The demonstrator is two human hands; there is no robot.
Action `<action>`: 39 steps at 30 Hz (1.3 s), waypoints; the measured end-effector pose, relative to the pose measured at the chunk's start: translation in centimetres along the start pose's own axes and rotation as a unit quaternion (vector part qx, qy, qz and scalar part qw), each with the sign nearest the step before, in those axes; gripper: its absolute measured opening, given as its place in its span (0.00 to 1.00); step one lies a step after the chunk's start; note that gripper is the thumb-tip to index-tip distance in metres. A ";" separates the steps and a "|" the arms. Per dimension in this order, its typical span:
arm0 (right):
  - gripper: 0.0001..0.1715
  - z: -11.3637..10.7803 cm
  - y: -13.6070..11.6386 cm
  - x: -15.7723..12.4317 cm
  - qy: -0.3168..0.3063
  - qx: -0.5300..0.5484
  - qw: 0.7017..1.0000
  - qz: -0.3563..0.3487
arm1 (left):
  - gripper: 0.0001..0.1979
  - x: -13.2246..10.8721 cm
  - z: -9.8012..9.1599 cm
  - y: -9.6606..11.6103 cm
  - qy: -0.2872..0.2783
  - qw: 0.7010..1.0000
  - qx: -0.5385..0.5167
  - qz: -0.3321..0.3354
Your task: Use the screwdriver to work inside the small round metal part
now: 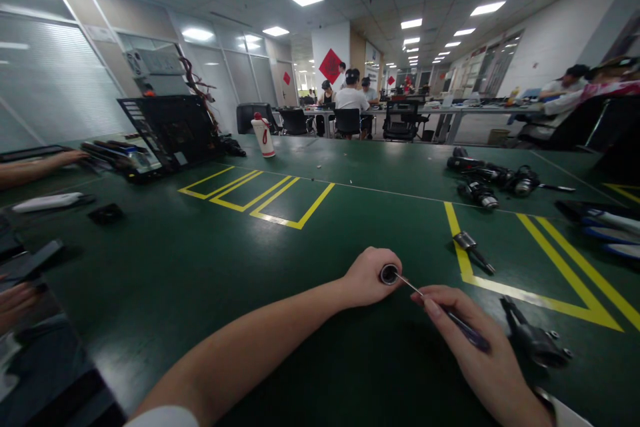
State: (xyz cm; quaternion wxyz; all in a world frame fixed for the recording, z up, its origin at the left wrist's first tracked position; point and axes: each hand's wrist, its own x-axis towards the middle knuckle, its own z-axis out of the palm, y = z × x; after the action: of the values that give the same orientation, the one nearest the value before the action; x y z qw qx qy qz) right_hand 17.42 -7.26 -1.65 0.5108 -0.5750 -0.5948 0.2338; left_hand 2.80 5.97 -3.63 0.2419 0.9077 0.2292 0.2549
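My left hand (pixel 370 277) is closed round a small cylindrical metal part (pixel 389 273), its round open end turned toward me. In my right hand (pixel 465 327) is a thin-shafted screwdriver (pixel 467 331) with a dark handle. The shaft reaches into the part's opening; its tip is hidden there. To the right of my right hand lies a dark metal tool housing (pixel 539 340) with small round pieces on its side. Beyond it, a metal gear-like piece with a shaft (pixel 473 250) rests across a yellow tape line.
Yellow tape (pixel 550 300) marks the green table (pixel 200 280). Black power tool parts (pixel 493 177) lie at the far right. A white cup (pixel 263 135) stands at the back. On the left are a black frame (pixel 173 130) and another person's hands (pixel 67 158).
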 end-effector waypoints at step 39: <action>0.11 -0.2 2.5 -0.5 -0.026 0.149 0.985 0.085 | 0.11 0.0 0.0 0.3 0.059 0.992 -0.109 -0.016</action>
State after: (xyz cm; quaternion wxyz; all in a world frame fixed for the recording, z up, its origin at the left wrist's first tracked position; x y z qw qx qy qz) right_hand 18.66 -7.17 -3.92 0.5536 -0.5346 -0.5154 0.3770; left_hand 2.92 5.74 -3.48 0.3292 0.8554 0.2288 0.3279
